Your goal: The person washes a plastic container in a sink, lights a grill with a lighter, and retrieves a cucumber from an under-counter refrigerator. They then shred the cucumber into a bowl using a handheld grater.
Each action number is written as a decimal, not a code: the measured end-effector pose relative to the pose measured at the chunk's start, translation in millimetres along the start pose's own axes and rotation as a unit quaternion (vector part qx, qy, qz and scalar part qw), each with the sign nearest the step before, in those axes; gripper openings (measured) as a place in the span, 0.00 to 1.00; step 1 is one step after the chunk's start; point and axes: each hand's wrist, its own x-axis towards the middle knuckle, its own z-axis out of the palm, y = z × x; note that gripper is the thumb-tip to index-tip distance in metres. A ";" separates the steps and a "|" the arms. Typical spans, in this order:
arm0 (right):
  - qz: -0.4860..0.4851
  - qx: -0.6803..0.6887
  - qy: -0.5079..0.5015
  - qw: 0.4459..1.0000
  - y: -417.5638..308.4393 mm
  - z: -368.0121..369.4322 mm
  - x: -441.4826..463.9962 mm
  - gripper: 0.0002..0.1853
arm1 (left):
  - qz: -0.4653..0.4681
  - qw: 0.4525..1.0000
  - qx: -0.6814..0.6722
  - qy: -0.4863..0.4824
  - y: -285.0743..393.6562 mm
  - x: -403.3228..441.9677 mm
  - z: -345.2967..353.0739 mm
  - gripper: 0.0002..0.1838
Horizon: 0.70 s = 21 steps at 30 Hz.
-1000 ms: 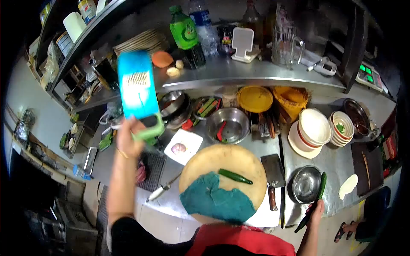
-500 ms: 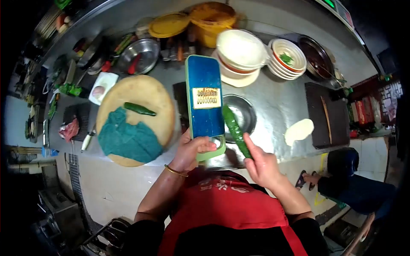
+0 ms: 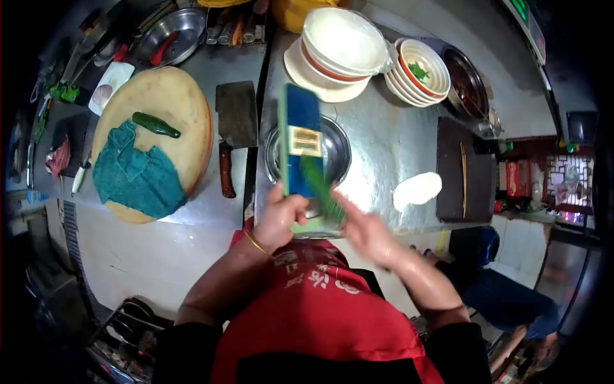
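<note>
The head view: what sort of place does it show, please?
Most likely a kitchen, perhaps a restaurant's: a cleaver lies beside a round board, and stacked bowls stand on a metal counter.

I see a steel surface (image 3: 374,144) below a pale wall (image 3: 508,93), bright patches of light glinting off the metal. In front lies a pale floor (image 3: 153,262), with a yellow line (image 3: 441,240) to my right. White tiles (image 3: 521,246) stand farther right, beneath a bright lattice (image 3: 571,168).
</note>
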 end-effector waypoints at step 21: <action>0.101 0.199 -0.071 0.972 -11.3 4.7 5.3 0.32 | -0.097 0.991 0.021 -0.092 -1.4 -6.0 -3.7 0.21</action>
